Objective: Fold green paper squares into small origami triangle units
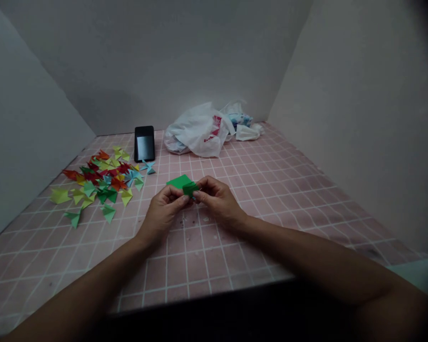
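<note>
Between my hands is a small folded piece of green paper (190, 188). My left hand (166, 205) pinches its left side between thumb and fingers. On the right side, the thumb and fingertips of my right hand (219, 199) grip its edge. Just behind it shows a brighter flat green paper (178, 181); whether the two are joined I cannot tell. To the left of my hands lies a loose pile of folded paper pieces (107, 195) in green, yellow, red, orange and light blue, with pointed flaps.
A black phone (144, 144) stands near the back wall, behind the pile. Right of it sits a crumpled white plastic bag (199, 130), with a blue-patterned packet (239, 118) beside it. A pink tiled-pattern cover (281, 209) spreads over the table, and pale walls rise on three sides.
</note>
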Motion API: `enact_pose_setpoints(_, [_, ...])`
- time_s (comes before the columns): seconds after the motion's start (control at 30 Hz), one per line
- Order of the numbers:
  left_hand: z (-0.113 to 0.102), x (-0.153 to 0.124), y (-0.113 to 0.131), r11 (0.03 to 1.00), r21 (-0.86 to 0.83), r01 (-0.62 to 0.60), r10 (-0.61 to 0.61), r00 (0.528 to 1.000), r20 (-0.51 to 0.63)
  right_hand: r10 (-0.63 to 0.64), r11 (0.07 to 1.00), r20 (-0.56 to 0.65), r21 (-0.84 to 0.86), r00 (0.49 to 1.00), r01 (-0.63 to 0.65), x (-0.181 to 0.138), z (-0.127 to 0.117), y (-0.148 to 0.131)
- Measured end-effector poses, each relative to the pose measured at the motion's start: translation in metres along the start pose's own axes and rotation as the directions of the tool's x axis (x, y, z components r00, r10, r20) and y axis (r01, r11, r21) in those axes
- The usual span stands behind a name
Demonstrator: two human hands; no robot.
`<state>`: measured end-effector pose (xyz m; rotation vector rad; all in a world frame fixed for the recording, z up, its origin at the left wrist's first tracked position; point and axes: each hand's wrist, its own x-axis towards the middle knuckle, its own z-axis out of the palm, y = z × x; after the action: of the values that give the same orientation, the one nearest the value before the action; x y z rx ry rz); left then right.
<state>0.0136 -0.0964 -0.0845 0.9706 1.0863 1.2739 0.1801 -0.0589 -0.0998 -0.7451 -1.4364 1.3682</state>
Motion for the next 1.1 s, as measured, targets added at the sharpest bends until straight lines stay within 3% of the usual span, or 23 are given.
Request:
enact_pose_setpoints(0.4, [-0.0012, 0.0015, 0.0065, 0.983, 0.136, -0.119, 0.115, 0.993, 0.040, -0.082, 0.965, 0.060, -0.246, 0.995, 0.095, -0.0022, -0.0015, -0.0041])
enact_pose_setpoints(0.67, [-0.0024, 0.0009, 0.0032, 0.991, 0.122, -0.056, 0.053, 0.998, 0.028, -0.031, 0.999, 0.060, -0.021, 0.998, 0.033, 0.0012, -0.0001, -0.0031])
enact_pose_setpoints(0.83, [0.0003, -0.0013, 0.0051, 0.990, 0.143, -0.014, 0.004, 0.998, 0.069, 0.049, 0.992, 0.050, -0.118, 0.998, -0.043, -0.0013, -0.0010, -0.0060])
enact_pose_setpoints(1.1, [-0.0005, -0.0031, 0.0052, 0.965, 0.243, 0.097, -0.128, 0.985, 0.117, 0.089, 0.990, 0.021, -0.108, 0.996, -0.086, -0.0012, -0.0008, -0.0071])
